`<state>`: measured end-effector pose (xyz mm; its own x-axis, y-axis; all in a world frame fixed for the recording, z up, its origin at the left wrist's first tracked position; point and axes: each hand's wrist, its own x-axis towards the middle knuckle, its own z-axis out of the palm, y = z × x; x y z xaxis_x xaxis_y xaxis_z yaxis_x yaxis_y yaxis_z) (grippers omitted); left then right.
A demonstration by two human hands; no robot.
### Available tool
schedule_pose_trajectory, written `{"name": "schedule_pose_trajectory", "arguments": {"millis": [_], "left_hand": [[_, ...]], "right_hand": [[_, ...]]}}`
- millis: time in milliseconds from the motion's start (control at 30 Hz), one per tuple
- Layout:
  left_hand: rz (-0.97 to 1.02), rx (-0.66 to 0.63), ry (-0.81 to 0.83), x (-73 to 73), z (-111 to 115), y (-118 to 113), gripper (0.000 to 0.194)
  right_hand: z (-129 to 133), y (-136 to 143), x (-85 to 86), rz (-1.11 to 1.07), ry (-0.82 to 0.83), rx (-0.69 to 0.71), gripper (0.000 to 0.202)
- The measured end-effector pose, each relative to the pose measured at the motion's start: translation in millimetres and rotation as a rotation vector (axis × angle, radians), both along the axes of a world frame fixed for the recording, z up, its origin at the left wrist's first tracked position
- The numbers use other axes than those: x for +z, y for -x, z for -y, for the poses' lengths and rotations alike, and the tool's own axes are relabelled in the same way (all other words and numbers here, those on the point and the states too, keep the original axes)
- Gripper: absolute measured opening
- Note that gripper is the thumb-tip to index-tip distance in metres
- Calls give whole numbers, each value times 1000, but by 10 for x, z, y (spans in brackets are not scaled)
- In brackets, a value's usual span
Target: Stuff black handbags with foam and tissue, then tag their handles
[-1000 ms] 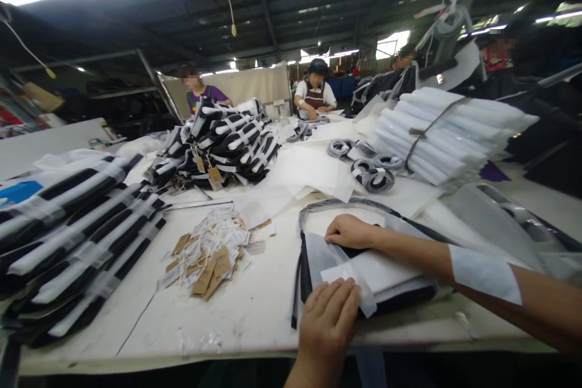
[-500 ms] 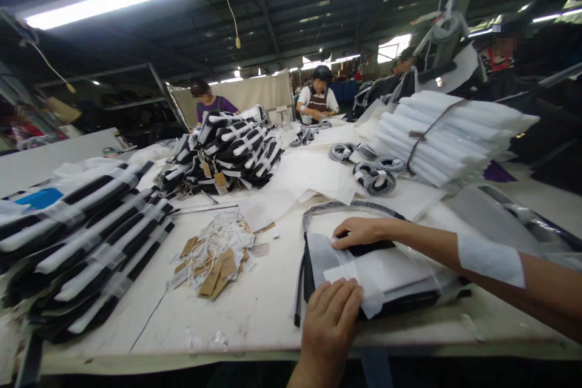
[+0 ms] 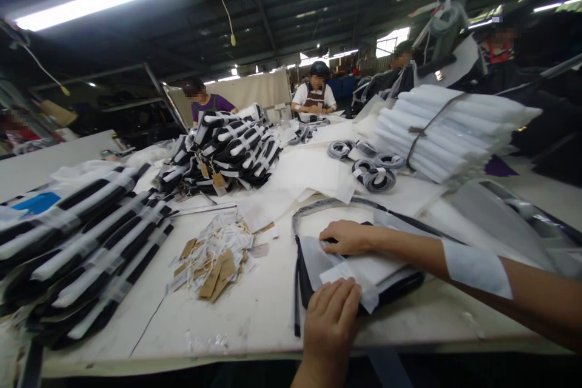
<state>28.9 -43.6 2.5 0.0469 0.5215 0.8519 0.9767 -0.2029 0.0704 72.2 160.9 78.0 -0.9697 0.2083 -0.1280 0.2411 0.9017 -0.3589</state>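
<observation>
A black bag (image 3: 404,288) with white wrapping paper (image 3: 313,260) and a strap (image 3: 330,203) lies near the table's front edge. My left hand (image 3: 334,309) presses on the paper at the bag's near side, fingers together over its edge. Farther back on the same bag, my right hand (image 3: 346,237) has its fingers curled on the wrapping; what its fingertips hold is partly hidden. A white sleeve-like band (image 3: 475,267) is round my right forearm. To the left of the bag lies a heap of brown and white tags with strings (image 3: 220,260).
Stacks of wrapped black bundles stand at the left (image 3: 95,242) and centre back (image 3: 240,145). Coiled straps (image 3: 375,170) lie before a tied stack of white padding (image 3: 445,127). Clear wrapping (image 3: 500,224) is at the right. People sit across the table.
My right hand has moved left and slightly up. The wrapping under it has shifted, the strap's arch reaches farther left, and the bag's right part looks folded in.
</observation>
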Motion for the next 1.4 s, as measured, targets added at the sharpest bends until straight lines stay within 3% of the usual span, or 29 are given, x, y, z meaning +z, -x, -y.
{"name": "schedule_pose_trajectory", "arguments": {"millis": [200,333,433,567,667,800,1033,1233,1400], "left_hand": [[-21,52,37,14,44,5,30],[0,60,75,36,66,-3,30],[21,48,98,73,84,-11,34],[31,33,144,98,107,-5,35],[41,30,193,83,127,10,31],[44,39,234,69,146,24,29],[-8,48,235,120,130,54,33],[26,30,295,124,138,109,45],[14,29,287,94,143,109,43]], "right_hand": [[73,-104,16,-231,-37,-70,26],[320,-676,110,-608,-43,-165,29],[616,-1297,21,-805,-95,-20,23],[934,-1812,-365,-612,-254,272,44],[1036,-1822,-683,-502,-373,321,47],[1091,-1638,-913,-633,-474,247,46],[1127,-1532,-913,-791,-378,226,30],[1124,-1675,-865,-534,-275,275,53],[1135,-1729,-940,-529,-382,277,57]]}}
